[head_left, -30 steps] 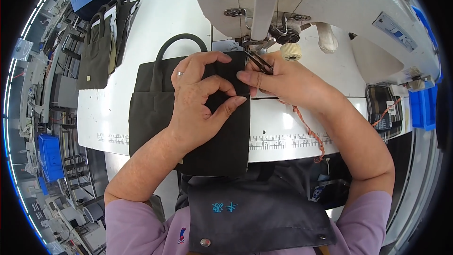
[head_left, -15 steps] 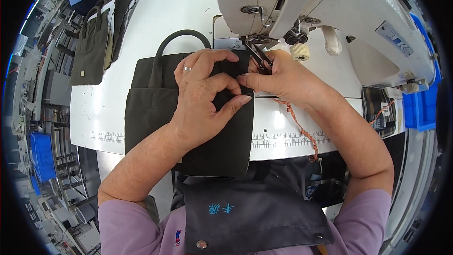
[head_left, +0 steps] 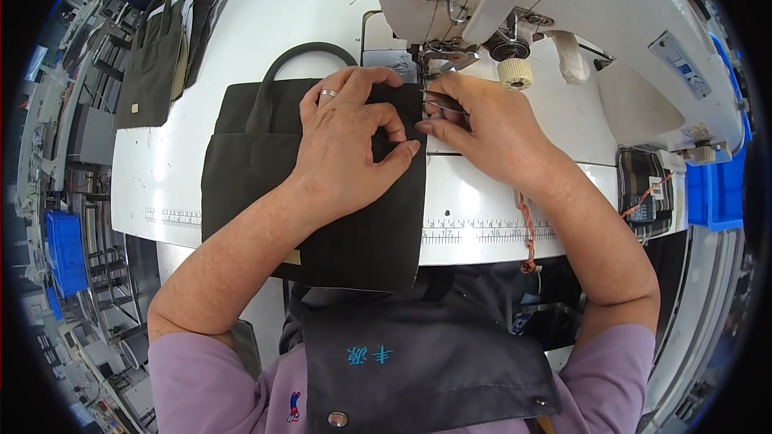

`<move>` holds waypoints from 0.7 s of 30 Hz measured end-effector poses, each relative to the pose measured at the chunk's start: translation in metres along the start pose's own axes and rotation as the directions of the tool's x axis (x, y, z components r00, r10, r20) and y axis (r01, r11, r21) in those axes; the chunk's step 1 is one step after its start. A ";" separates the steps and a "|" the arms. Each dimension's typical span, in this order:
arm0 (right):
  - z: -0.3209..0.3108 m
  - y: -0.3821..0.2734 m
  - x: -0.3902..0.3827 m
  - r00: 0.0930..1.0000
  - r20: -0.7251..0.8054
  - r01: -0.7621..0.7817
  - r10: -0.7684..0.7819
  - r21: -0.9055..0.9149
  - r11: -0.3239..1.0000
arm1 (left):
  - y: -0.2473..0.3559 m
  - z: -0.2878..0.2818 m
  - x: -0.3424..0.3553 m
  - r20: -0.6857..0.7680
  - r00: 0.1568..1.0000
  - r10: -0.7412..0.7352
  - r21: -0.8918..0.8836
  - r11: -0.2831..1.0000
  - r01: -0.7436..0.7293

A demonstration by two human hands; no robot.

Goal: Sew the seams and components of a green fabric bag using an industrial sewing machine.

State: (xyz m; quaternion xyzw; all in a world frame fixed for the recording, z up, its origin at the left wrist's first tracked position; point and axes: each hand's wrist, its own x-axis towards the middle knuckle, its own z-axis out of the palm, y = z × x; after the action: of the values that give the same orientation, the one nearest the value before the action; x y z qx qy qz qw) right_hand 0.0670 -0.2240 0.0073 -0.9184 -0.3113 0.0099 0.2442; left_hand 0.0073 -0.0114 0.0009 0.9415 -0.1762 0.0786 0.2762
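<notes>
A dark olive fabric bag piece (head_left: 257, 177) with a looped handle (head_left: 277, 72) lies on the white table, its right edge beside the sewing machine's needle area. My left hand (head_left: 342, 141), a ring on one finger, rests over it, thumb and fingers closed on the cloth near that edge. Just right of the edge, my right hand (head_left: 494, 124) is wrapped round dark metal thread snips (head_left: 444, 102), blades pointing left at the cloth. A twisted orange cord (head_left: 526, 233) hangs below my right wrist. The fingertips' exact grip on the fabric is partly hidden.
The white sewing machine (head_left: 627, 40) stands over the far right of the table. Similar dark bag pieces (head_left: 153, 72) are stacked at far left. A printed ruler (head_left: 482, 233) runs along the near edge. A dark checked pouch (head_left: 643, 181) and a blue bin (head_left: 714, 185) are at right.
The snips, held more upright with blades apart before, now lie flatter against the bag piece's right edge with blades closer together. The cord swung to hang straighter. My left hand stays on the cloth.
</notes>
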 end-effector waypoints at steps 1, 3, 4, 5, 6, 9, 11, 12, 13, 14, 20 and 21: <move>0.001 0.003 -0.004 0.997 -0.047 0.062 -0.059 0.077 0.995 | 0.000 0.000 0.000 0.001 1.000 -0.003 -0.001 1.000 0.003; 0.000 0.008 -0.012 0.989 -0.094 0.128 -0.115 0.152 0.980 | 0.002 0.000 0.000 -0.002 1.000 0.016 0.038 0.999 -0.016; -0.003 0.008 -0.017 0.977 -0.075 0.211 -0.202 0.160 0.964 | 0.000 0.001 0.000 -0.002 1.000 0.010 0.038 0.999 -0.010; -0.003 0.008 -0.022 0.956 -0.056 0.293 -0.287 0.170 0.941 | -0.002 0.002 0.001 -0.003 1.000 0.019 0.038 0.999 -0.019; -0.003 0.007 -0.026 0.955 -0.056 0.297 -0.292 0.173 0.939 | -0.002 0.002 0.002 -0.005 1.000 0.029 0.041 0.999 -0.029; -0.001 0.004 -0.031 0.919 -0.054 0.390 -0.390 -0.001 0.921 | -0.001 0.001 0.005 -0.023 1.000 0.003 0.076 0.997 -0.001; -0.002 0.005 -0.031 0.914 -0.065 0.396 -0.400 -0.063 0.916 | -0.004 0.002 0.006 -0.043 0.999 0.017 0.033 0.999 -0.015; -0.003 0.005 -0.031 0.914 -0.065 0.398 -0.401 -0.060 0.915 | -0.006 0.002 0.006 -0.062 0.998 0.031 -0.011 0.999 -0.032; -0.004 0.003 -0.031 0.911 -0.060 0.401 -0.408 -0.096 0.911 | -0.007 0.001 0.003 -0.061 0.998 0.028 -0.009 1.000 -0.029; -0.005 0.002 -0.030 0.908 -0.056 0.405 -0.414 -0.132 0.905 | -0.008 -0.001 -0.001 -0.075 0.990 0.119 0.049 0.992 -0.116; -0.006 0.001 -0.030 0.902 -0.078 0.408 -0.425 -0.174 0.896 | 0.003 -0.017 -0.030 0.134 0.963 0.232 0.123 0.961 -0.248; -0.005 0.002 -0.030 0.902 -0.076 0.408 -0.425 -0.175 0.896 | 0.002 -0.016 -0.031 0.163 0.970 0.181 0.062 0.979 -0.193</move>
State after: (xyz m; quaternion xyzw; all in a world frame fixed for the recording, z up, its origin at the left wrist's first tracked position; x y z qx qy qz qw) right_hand 0.0447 -0.2447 0.0069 -0.8455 -0.4864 -0.1185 0.1856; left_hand -0.0233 0.0048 0.0073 0.9340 -0.2821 0.0367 0.2164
